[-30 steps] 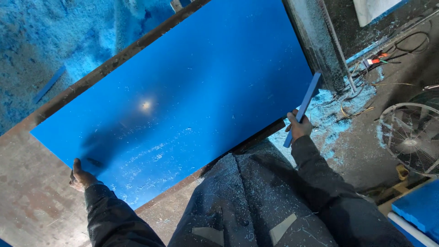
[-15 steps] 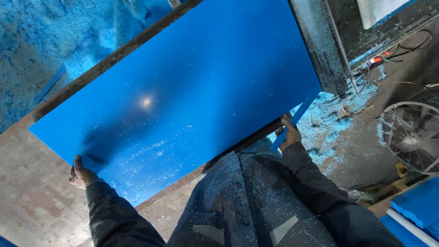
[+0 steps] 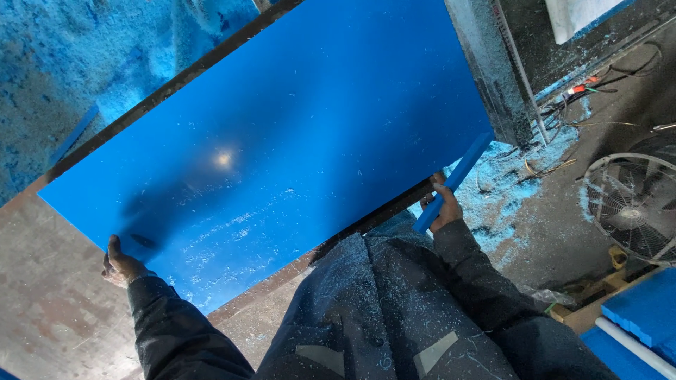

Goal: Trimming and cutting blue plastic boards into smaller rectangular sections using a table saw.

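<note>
A large glossy blue sheet (image 3: 282,148) lies flat on a worn metal table (image 3: 49,309), dusted with pale shavings near its front edge. My left hand (image 3: 121,262) grips the sheet's near left corner, thumb on top. My right hand (image 3: 442,205) is at the sheet's near right corner and holds a narrow blue offcut strip (image 3: 454,179) that slants up to the right along the sheet's edge. Both arms wear dark sleeves speckled with blue chips.
A dark metal rail or fence (image 3: 493,70) runs along the sheet's right side. Blue shavings cover the floor at right (image 3: 514,183) and the area at upper left. A floor fan (image 3: 630,204), cables (image 3: 598,91) and stacked blue slabs (image 3: 641,309) stand at right.
My right hand moved in toward the sheet's corner and back out a little, and the blue strip shows again along the right edge. The left hand stayed on its corner.
</note>
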